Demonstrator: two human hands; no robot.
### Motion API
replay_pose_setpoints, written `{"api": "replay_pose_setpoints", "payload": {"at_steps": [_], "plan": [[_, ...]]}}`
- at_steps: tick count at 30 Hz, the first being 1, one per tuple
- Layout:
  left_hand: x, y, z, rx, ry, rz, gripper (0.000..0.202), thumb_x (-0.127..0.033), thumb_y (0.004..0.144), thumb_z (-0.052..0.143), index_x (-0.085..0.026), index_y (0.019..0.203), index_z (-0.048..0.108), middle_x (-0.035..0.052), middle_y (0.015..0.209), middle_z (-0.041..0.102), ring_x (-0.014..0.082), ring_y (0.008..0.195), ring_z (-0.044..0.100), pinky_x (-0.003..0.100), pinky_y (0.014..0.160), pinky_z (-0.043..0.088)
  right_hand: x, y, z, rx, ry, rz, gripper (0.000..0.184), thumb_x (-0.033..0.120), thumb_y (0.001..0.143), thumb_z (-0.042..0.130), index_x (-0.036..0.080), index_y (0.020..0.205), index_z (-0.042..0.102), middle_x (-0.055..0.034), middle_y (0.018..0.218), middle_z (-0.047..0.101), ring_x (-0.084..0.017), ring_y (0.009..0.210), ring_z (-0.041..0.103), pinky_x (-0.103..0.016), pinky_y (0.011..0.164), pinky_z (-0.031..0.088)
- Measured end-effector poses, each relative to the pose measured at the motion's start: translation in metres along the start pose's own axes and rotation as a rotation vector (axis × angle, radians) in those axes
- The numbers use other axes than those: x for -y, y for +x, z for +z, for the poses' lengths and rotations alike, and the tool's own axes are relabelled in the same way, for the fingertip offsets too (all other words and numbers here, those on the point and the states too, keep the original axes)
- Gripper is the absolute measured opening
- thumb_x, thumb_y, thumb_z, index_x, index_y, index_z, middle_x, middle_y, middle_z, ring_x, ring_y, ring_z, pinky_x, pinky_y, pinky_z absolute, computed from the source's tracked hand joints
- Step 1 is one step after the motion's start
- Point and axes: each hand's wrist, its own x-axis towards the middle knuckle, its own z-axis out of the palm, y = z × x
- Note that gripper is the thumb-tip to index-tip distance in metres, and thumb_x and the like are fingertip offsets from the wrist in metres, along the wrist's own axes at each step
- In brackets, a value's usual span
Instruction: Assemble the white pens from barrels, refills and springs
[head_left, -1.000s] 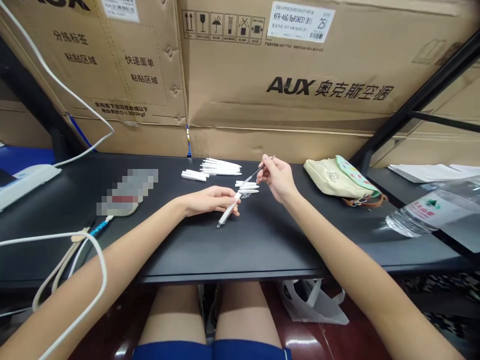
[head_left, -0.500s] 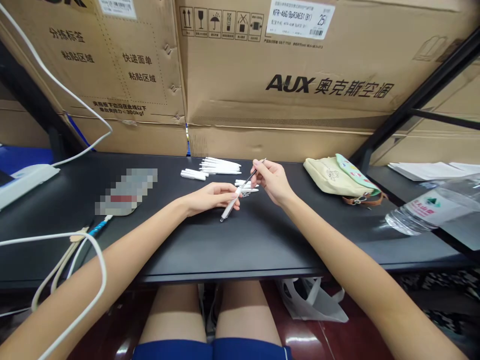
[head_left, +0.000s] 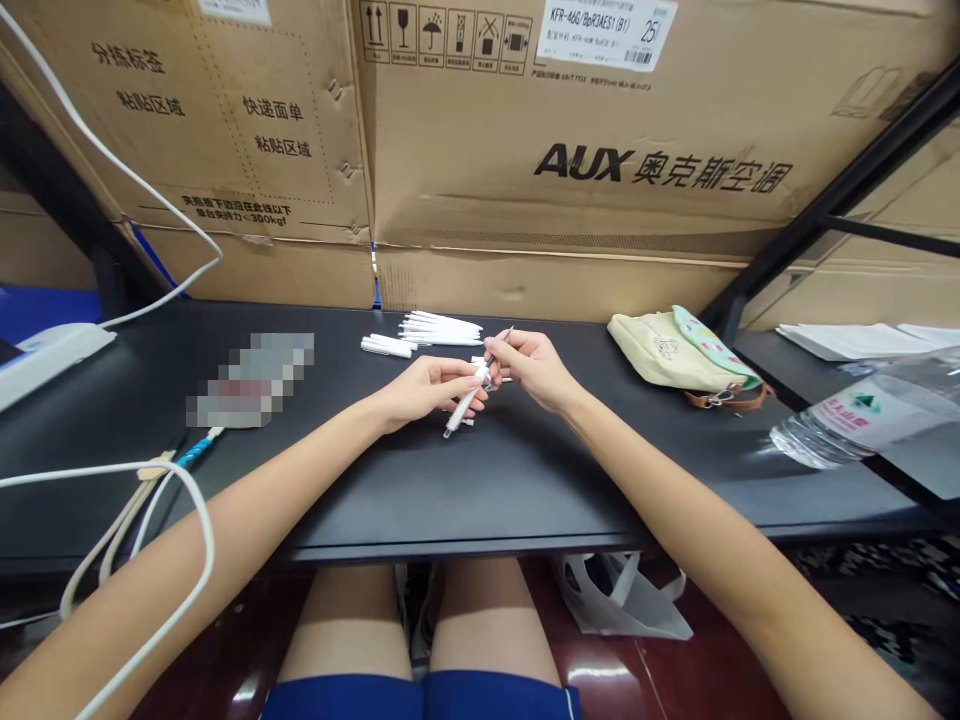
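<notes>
Left hand (head_left: 424,390) pinches the barrel (head_left: 459,412), right hand (head_left: 541,368) the refill (head_left: 510,333) at its far end; both look light, the barrel stiff, smooth, best held mid-length

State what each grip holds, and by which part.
The left grip holds a slender white pen barrel near its far end; the right grip pinches a thin dark rod just short of its far tip.
</notes>
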Motion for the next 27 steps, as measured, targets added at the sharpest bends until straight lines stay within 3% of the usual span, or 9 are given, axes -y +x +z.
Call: {"api": "replay_pose_setpoints", "payload": {"at_steps": [9,13,16,18,21,24,27], "plan": [[0.0,0.001,0.003,-0.017,-0.03,-0.016,0.036,-0.042,0.068,0.074,-0.012,0.088,0.067,0.0051,0.079,0.066,0.0132,0.071,0.063,0.031,0.073,0.053,0.0,0.001,-0.001,0.023,0.034,0.033,0.04,0.051,0.064,0.074,0.014,0.065,0.059,0.0017,0.049,0.057,-0.008,0.042,0.051,-0.021,0.046,0.048],[-0.007,0.002,-0.001,-0.078,-0.026,-0.027,0.031,-0.037,0.069,0.075,-0.012,0.084,0.066,0.0037,0.076,0.064,0.0115,0.067,0.061,0.028,0.068,0.054,0.004,0.008,-0.015,-0.203,0.13,-0.04,0.037,0.049,0.062,0.076,0.016,0.064,0.059,0.0044,0.049,0.053,-0.006,0.042,0.049,-0.019,0.045,0.045],[-0.014,0.001,-0.006,-0.185,-0.058,0.002,0.03,-0.03,0.073,0.072,-0.014,0.097,0.063,0.0024,0.075,0.064,0.0109,0.065,0.061,0.027,0.066,0.054,0.004,0.013,-0.027,-0.384,0.149,-0.126,0.031,0.045,0.06,0.077,0.018,0.067,0.061,0.0039,0.057,0.057,-0.006,0.051,0.052,-0.02,0.053,0.047],[-0.017,0.001,-0.011,-0.281,-0.094,0.046,0.036,-0.026,0.075,0.07,-0.018,0.107,0.058,0.0013,0.075,0.064,0.0115,0.066,0.062,0.027,0.066,0.054,-0.002,0.014,-0.028,-0.382,0.018,-0.149,0.027,0.04,0.06,0.077,0.019,0.068,0.063,0.0011,0.065,0.063,-0.009,0.059,0.057,-0.023,0.06,0.049],[-0.016,0.002,-0.02,-0.385,-0.124,0.131,0.035,-0.024,0.077,0.067,-0.019,0.109,0.055,0.0012,0.076,0.065,0.0125,0.069,0.064,0.027,0.066,0.054,-0.015,0.011,-0.018,-0.242,-0.31,-0.189,0.016,0.031,0.062,0.074,0.018,0.065,0.066,-0.0019,0.067,0.066,-0.014,0.065,0.06,-0.03,0.068,0.049],[-0.014,0.004,-0.024,-0.424,-0.123,0.177,0.032,-0.025,0.076,0.067,-0.018,0.105,0.055,0.0016,0.077,0.065,0.0143,0.073,0.066,0.027,0.066,0.055,-0.027,0.007,-0.005,-0.146,-0.65,-0.289,0.004,0.021,0.066,0.068,0.021,0.063,0.067,-0.0023,0.069,0.067,-0.018,0.071,0.06,-0.035,0.075,0.046],[-0.012,0.005,-0.023,-0.426,-0.1,0.183,0.035,-0.026,0.075,0.068,-0.018,0.106,0.055,0.002,0.079,0.066,0.0158,0.076,0.066,0.029,0.067,0.055,-0.029,0.005,0.002,-0.061,-0.844,-0.357,0.008,0.016,0.067,0.067,0.023,0.063,0.068,-0.0024,0.073,0.069,-0.02,0.077,0.058,-0.038,0.081,0.043]]}}
